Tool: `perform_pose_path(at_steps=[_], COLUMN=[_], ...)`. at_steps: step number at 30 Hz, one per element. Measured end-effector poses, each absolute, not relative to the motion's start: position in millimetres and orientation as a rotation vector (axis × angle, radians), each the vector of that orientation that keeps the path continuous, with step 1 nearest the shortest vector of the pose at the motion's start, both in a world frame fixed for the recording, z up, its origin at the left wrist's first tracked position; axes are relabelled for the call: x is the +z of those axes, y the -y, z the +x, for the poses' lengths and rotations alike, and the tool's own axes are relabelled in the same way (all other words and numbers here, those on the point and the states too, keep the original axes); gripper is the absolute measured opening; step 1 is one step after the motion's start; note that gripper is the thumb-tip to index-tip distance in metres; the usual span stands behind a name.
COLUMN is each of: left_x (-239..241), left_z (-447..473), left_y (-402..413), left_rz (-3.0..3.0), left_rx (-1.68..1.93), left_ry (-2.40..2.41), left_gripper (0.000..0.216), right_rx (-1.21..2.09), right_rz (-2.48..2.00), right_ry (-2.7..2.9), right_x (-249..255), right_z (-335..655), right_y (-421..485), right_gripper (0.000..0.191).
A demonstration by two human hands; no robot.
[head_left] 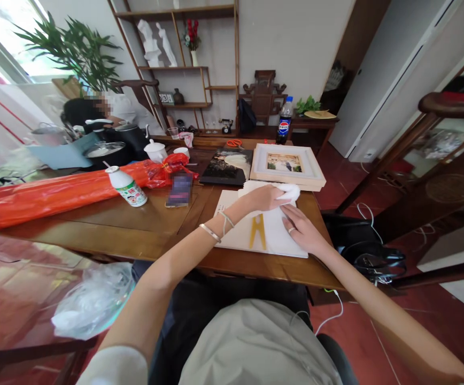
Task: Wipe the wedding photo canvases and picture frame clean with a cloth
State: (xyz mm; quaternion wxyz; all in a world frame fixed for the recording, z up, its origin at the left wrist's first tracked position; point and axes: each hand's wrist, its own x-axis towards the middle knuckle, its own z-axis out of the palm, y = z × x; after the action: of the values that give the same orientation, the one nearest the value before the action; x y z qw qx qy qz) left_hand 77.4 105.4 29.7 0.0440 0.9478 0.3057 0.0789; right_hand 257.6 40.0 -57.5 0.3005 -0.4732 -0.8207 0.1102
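Note:
My left hand (266, 197), with bracelets at its wrist, is closed on a bunched white cloth or tissue (292, 192); I cannot tell which. It is over the far part of an open white book or stack of paper (232, 230). My right hand (301, 229), wearing a ring, rests on the right side of the white sheets, its fingers stretched out just below the bunched white thing. A yellow A-shaped piece (257, 233) lies on the pages between my forearms.
Behind the pages are a framed picture (288, 164), a dark book (227, 166) and a cola bottle (284, 124). To the left lie a phone (179, 190), a tilted white bottle (126, 186) and a long red plastic-wrapped bundle (63, 190). Another person (125, 109) is at the far left.

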Motion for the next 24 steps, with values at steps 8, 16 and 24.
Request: perform_pose_path(at_steps=[8,16,24], left_x=[30,14,9], left_z=[88,64,72], left_y=[-96,-30,84], left_rz=[2.974,3.196,3.335], left_rx=[0.196,-0.013,-0.057], left_ry=[-1.061,-1.218,-1.042], left_gripper=[0.029,0.027,0.032], right_rx=[0.303,0.362,0.439], right_rz=[-1.222,-1.141,-1.207], right_ry=[2.181,2.184,2.152], right_x=[-57,-56,-59], right_z=[258,259,261], right_y=[-40,-40,-40], right_gripper=[0.047,0.049,0.056])
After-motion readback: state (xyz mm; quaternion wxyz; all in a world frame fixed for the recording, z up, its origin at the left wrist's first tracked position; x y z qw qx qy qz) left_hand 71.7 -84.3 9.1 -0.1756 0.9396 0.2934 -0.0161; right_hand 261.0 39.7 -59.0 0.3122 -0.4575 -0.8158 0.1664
